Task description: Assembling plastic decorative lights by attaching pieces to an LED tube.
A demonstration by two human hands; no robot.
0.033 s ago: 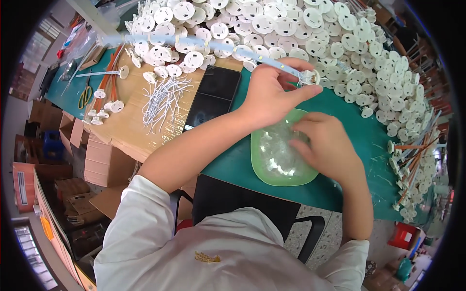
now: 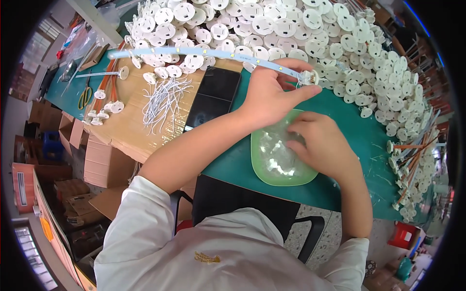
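Note:
My left hand (image 2: 279,92) is closed around the white round end cap (image 2: 308,77) of an LED light strip, with the thumb and fingers at its base. The pale strip (image 2: 213,52), dotted with small yellow LEDs, stretches away to the left above the table. Over a green bowl (image 2: 256,167) hangs my right hand (image 2: 323,143), its thumb and forefinger bent and apart. Nothing shows between them. Small clear, shiny pieces (image 2: 281,165) lie in the bowl, too fine to make out.
A large heap of white round caps (image 2: 286,26) covers the table's far side and curves down the right. To the left are a black phone-like device (image 2: 212,94), a bundle of white wires (image 2: 162,102) on cardboard, and scissors (image 2: 85,96). A chair armrest (image 2: 310,237) stands near me.
The strip's free left end has swung downward and looks less blurred. My right hand has shifted slightly left over the bowl; my left hand stays in place.

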